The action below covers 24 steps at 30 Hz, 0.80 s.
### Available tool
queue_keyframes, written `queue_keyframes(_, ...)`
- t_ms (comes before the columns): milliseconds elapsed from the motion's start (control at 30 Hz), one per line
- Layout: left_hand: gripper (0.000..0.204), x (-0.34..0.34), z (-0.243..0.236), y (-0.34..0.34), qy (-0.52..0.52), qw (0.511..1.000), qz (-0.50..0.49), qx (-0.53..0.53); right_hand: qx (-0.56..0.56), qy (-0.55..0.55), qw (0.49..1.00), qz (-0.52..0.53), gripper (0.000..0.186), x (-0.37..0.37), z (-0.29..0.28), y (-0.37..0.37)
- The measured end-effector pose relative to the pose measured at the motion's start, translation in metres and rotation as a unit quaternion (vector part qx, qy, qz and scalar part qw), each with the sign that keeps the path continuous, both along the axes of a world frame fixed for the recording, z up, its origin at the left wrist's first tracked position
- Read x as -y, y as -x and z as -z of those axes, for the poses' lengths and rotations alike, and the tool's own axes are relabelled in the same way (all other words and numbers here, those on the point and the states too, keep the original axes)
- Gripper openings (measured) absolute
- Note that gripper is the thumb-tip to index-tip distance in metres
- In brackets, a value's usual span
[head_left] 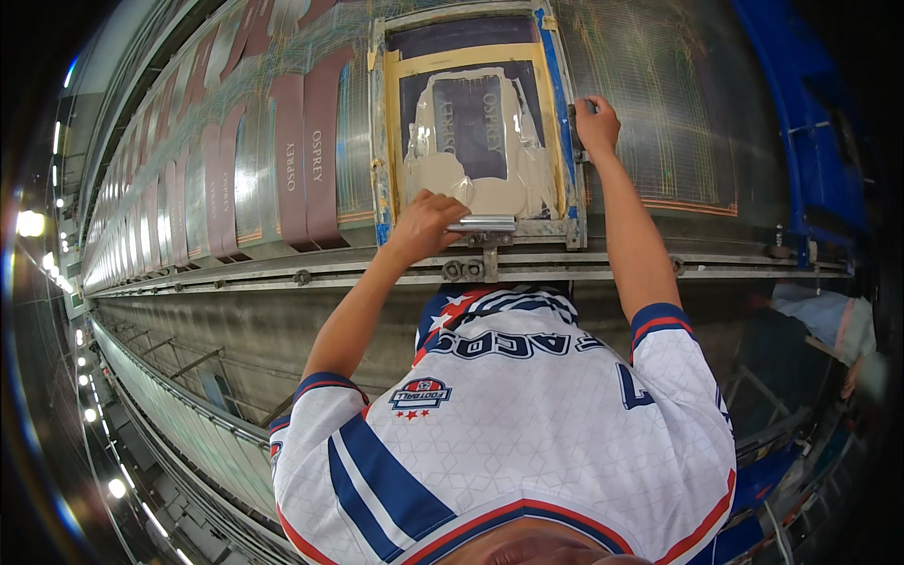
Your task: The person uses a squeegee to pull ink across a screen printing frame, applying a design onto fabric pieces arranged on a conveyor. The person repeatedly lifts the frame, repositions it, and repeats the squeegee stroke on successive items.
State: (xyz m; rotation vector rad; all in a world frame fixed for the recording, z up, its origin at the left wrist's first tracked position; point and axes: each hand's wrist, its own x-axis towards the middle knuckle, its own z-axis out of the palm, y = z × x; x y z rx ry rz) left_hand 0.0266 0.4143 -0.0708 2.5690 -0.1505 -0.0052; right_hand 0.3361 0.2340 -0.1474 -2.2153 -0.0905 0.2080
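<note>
A printing screen in a metal frame (379, 122), edged with yellow and blue tape, lies on the long table. Cream paste (499, 196) is spread around a dark middle panel (460, 132) that shows faint lettering. My left hand (431, 221) is closed on a silver squeegee bar (492, 224) at the screen's near end, over the paste's lower edge. At the frame's right side, my right hand (598, 125) has its fingers curled on a small dark fitting; its exact shape is partly hidden by the fingers.
Mauve printed strips (299, 209) line the glossy table to the left. A metal rail (367, 269) runs along its near edge. Blue equipment (791, 104) stands at the far right, with pale cloth (819, 315) hanging lower down. A walkway (235, 325) lies below the rail.
</note>
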Motion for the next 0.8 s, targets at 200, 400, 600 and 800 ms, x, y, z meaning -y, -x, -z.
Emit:
queue_keyframes(200, 0.038, 0.007, 0.019, -0.005, -0.032, 0.998, -0.012, 0.060, 0.017, 0.017, 1.000, -0.008, 0.034, 0.006, 0.005, -0.010)
queue_keyframes(400, 0.038, 0.006, 0.016, -0.006, -0.056, 0.995, -0.045, 0.065, -0.048, 0.006, 0.998, -0.027, 0.034, 0.003, -0.016, 0.004)
queue_keyframes(600, 0.033, -0.036, 0.026, -0.052, -0.061, 0.993, -0.069, 0.069, -0.022, 0.044, 0.997, -0.054, 0.042, 0.011, -0.004, 0.004)
queue_keyframes(800, 0.028, -0.125, 0.040, -0.149, -0.055, 0.989, -0.081, 0.108, 0.050, -0.058, 0.996, -0.047, 0.041, 0.068, -0.007, 0.051)
